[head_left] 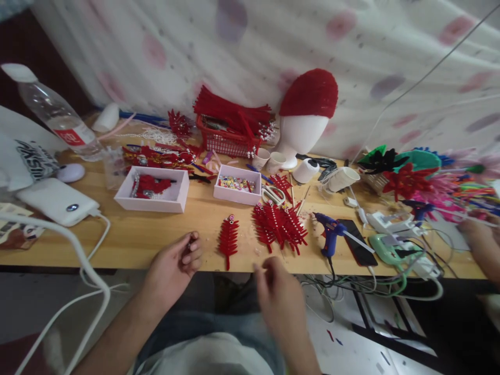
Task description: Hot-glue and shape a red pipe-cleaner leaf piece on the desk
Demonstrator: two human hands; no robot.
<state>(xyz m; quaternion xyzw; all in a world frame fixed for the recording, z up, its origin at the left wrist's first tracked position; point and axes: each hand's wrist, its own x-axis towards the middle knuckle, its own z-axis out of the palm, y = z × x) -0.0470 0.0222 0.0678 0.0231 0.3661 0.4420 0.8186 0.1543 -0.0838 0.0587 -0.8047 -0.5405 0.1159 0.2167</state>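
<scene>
Your left hand (176,264) rests against the front edge of the worktop (156,234), left of centre. Its fingers are curled in against the thumb. Whether anything small is pinched there cannot be told.

Your right hand (278,290) hangs just off the front edge near the centre. It is blurred, the fingers are loosely parted, and nothing shows in it.

Between the two hands, just inside the front edge, one red leaf piece (228,240) lies flat with its stem toward you. It touches neither hand.

A heap of red leaf pieces (279,225) lies just right of it, toward the middle of the worktop. A blue glue gun (330,234) stands right of the heap, beside a dark phone (356,244).

Behind these are a pink box of beads (238,190) and, further left, a pink box of red pieces (154,188). A red basket (226,141) and a foam head in a red cap (308,112) stand at the back edge.

At the right end, another person's hand (478,234) rests among coloured stems.
</scene>
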